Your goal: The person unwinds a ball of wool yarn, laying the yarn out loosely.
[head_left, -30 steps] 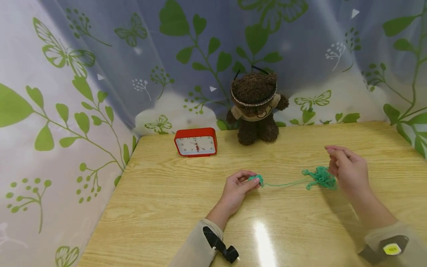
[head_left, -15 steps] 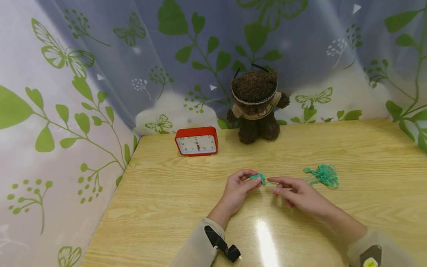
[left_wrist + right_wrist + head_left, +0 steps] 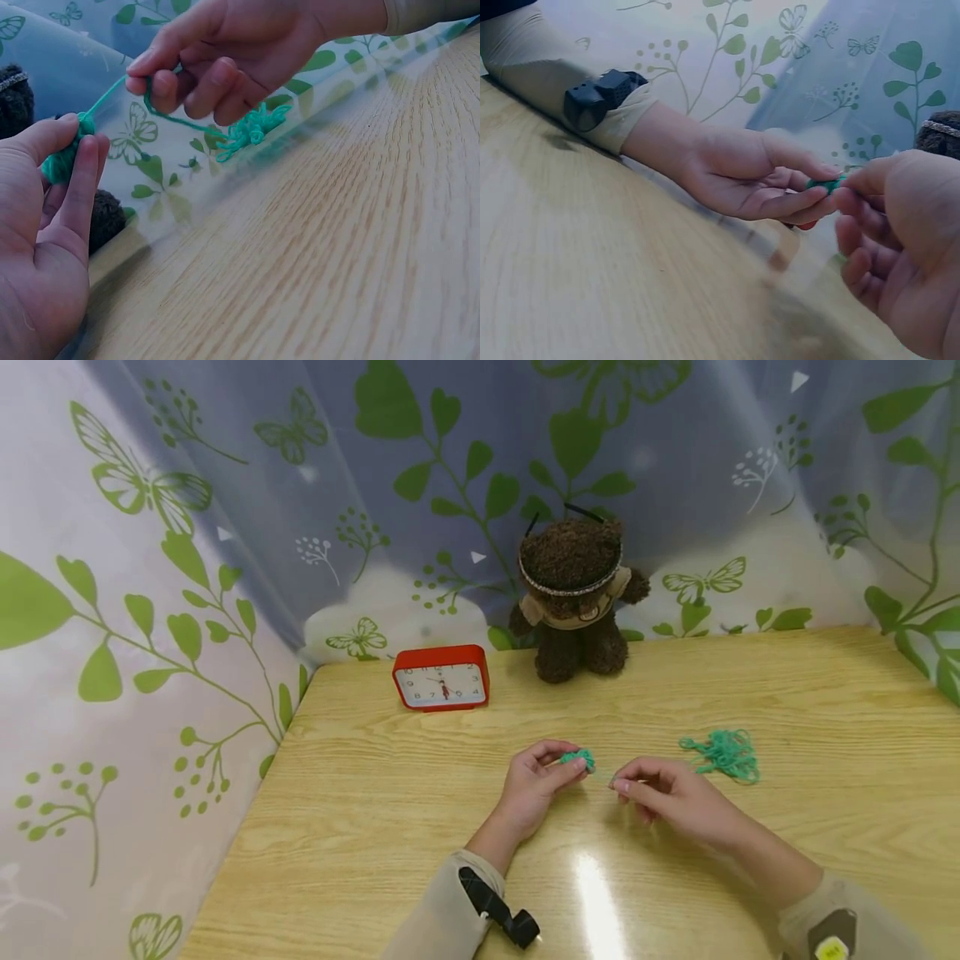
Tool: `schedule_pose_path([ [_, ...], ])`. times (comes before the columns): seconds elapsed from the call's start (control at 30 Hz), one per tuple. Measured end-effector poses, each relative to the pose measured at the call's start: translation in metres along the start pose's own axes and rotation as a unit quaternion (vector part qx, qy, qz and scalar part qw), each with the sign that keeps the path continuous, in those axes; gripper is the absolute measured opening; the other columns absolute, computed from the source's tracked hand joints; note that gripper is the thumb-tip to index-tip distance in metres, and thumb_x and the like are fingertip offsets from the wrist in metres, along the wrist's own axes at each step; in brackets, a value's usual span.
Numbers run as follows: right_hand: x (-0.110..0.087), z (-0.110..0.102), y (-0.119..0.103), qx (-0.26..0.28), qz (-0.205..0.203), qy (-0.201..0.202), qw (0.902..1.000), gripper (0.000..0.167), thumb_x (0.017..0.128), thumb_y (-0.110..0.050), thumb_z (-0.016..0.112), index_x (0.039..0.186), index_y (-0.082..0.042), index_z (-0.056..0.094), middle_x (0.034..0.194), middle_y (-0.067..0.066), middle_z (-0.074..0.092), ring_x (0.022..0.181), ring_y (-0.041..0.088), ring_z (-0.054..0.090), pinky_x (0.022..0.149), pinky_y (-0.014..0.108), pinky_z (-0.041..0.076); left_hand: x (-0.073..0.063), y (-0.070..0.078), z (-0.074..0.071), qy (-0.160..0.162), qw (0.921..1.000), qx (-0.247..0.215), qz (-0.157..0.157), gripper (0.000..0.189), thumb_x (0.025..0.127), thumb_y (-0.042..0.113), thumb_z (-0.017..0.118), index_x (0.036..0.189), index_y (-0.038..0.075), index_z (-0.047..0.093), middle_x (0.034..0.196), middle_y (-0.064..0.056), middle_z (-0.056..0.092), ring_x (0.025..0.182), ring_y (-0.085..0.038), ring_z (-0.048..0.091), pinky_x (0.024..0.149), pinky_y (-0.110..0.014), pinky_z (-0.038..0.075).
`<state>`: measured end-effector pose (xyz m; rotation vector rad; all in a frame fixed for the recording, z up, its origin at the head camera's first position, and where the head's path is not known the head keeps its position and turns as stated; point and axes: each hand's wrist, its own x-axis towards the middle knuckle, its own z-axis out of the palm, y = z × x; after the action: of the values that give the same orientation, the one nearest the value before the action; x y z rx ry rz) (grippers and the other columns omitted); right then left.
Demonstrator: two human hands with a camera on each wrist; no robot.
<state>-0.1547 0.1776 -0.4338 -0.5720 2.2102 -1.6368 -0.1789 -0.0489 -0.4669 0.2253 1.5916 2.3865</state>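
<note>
My left hand (image 3: 528, 793) holds a small wound ball of green yarn (image 3: 579, 760) between thumb and fingers, above the table. Just to its right, my right hand (image 3: 675, 797) pinches the yarn strand (image 3: 110, 94) between thumb and index finger. In the left wrist view the strand runs taut from the ball to that pinch, then on to a loose tangle of green yarn (image 3: 729, 754). The tangle lies on the table to the right of both hands. Seen from the right wrist, the ball (image 3: 823, 184) is mostly hidden by fingers.
A red alarm clock (image 3: 441, 678) stands at the back left of the wooden table (image 3: 360, 827). Behind the hands, a brown plush toy (image 3: 573, 602) sits against the leaf-patterned curtain (image 3: 315, 552).
My right hand has come left from beside the tangle to near the ball, and its thumb and index finger have closed on the strand. The left hand stays nearly still.
</note>
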Motion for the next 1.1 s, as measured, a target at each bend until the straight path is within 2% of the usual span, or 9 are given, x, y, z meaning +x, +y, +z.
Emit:
schedule_pose_path([
  [0.13, -0.002, -0.007, -0.003, 0.016, -0.046, 0.060, 0.9970, 0.029, 0.105, -0.018, 0.052, 0.108, 0.009, 0.062, 0.084, 0.008, 0.060, 0.060, 0.017, 0.051, 0.050, 0.034, 0.048, 0.000, -0.001, -0.001, 0.002, 1.0000, -0.001, -0.001, 0.023, 0.093, -0.004, 0.065, 0.116, -0.009, 0.062, 0.104, -0.003, 0.067, 0.089, -0.010, 0.073, 0.087, -0.024, 0.061],
  [0.2, -0.003, -0.010, -0.005, 0.023, -0.063, 0.090, 0.9937, 0.026, 0.105, -0.016, 0.051, 0.105, 0.007, 0.062, 0.082, 0.002, 0.060, 0.059, 0.019, 0.049, 0.049, 0.036, 0.046, 0.000, -0.002, -0.002, 0.002, 1.0000, -0.003, -0.002, 0.024, 0.093, -0.005, 0.065, 0.116, -0.010, 0.062, 0.104, -0.003, 0.068, 0.089, -0.010, 0.073, 0.086, -0.024, 0.061],
  [0.33, -0.004, -0.017, -0.008, 0.050, -0.070, 0.134, 0.9873, 0.019, 0.105, -0.015, 0.051, 0.101, -0.002, 0.065, 0.080, -0.005, 0.057, 0.060, 0.019, 0.047, 0.050, 0.036, 0.041, 0.000, -0.004, -0.003, 0.002, 1.0000, -0.005, -0.001, 0.023, 0.093, -0.006, 0.064, 0.115, -0.010, 0.062, 0.104, -0.003, 0.069, 0.090, -0.010, 0.073, 0.087, -0.024, 0.061],
  [0.53, -0.005, -0.029, -0.009, 0.129, -0.076, 0.171, 0.9738, 0.018, 0.105, -0.016, 0.051, 0.096, -0.008, 0.065, 0.078, -0.002, 0.052, 0.061, 0.019, 0.041, 0.054, 0.040, 0.029, 0.000, -0.002, -0.003, 0.006, 0.9999, -0.008, 0.004, 0.021, 0.093, -0.005, 0.064, 0.114, -0.007, 0.063, 0.101, -0.002, 0.069, 0.089, -0.011, 0.073, 0.086, -0.023, 0.061],
  [0.63, -0.005, -0.033, -0.009, 0.171, -0.086, 0.194, 0.9622, 0.019, 0.106, -0.016, 0.050, 0.094, -0.008, 0.064, 0.077, -0.002, 0.051, 0.060, 0.018, 0.039, 0.055, 0.041, 0.025, 0.001, -0.001, -0.002, 0.007, 0.9999, -0.010, 0.005, 0.020, 0.093, -0.006, 0.065, 0.113, -0.006, 0.063, 0.101, -0.002, 0.069, 0.089, -0.011, 0.073, 0.086, -0.023, 0.061],
  [0.7, -0.006, -0.036, -0.009, 0.202, -0.091, 0.210, 0.9524, 0.020, 0.106, -0.016, 0.050, 0.093, -0.009, 0.064, 0.076, -0.002, 0.051, 0.058, 0.016, 0.038, 0.053, 0.037, 0.026, 0.001, -0.001, -0.002, 0.008, 0.9999, -0.011, 0.005, 0.020, 0.093, -0.006, 0.065, 0.112, -0.006, 0.063, 0.101, -0.002, 0.069, 0.089, -0.011, 0.073, 0.086, -0.023, 0.061],
  [0.87, -0.007, -0.042, -0.011, 0.290, -0.090, 0.248, 0.9199, 0.019, 0.105, -0.014, 0.051, 0.094, -0.009, 0.066, 0.082, 0.000, 0.051, 0.058, 0.009, 0.042, 0.048, 0.022, 0.033, 0.002, -0.002, -0.003, 0.011, 0.9998, -0.016, 0.005, 0.018, 0.092, -0.007, 0.064, 0.111, -0.005, 0.064, 0.100, -0.002, 0.070, 0.089, -0.011, 0.073, 0.086, -0.023, 0.061],
  [0.97, -0.008, -0.045, -0.012, 0.332, -0.092, 0.263, 0.9013, 0.018, 0.104, -0.013, 0.053, 0.093, -0.007, 0.067, 0.082, 0.001, 0.050, 0.058, 0.009, 0.042, 0.047, 0.023, 0.028, 0.002, -0.003, -0.003, 0.013, 0.9998, -0.017, 0.005, 0.018, 0.092, -0.007, 0.064, 0.111, -0.005, 0.064, 0.100, -0.003, 0.070, 0.089, -0.011, 0.073, 0.087, -0.024, 0.061],
  [1.1, -0.008, -0.050, -0.014, 0.356, -0.091, 0.282, 0.8862, 0.018, 0.103, -0.011, 0.055, 0.091, -0.006, 0.068, 0.079, 0.001, 0.050, 0.057, 0.010, 0.043, 0.049, 0.026, 0.021, 0.002, -0.002, -0.003, 0.013, 0.9998, -0.016, 0.006, 0.019, 0.092, -0.007, 0.065, 0.111, -0.005, 0.063, 0.100, -0.003, 0.070, 0.089, -0.011, 0.073, 0.087, -0.024, 0.061],
])
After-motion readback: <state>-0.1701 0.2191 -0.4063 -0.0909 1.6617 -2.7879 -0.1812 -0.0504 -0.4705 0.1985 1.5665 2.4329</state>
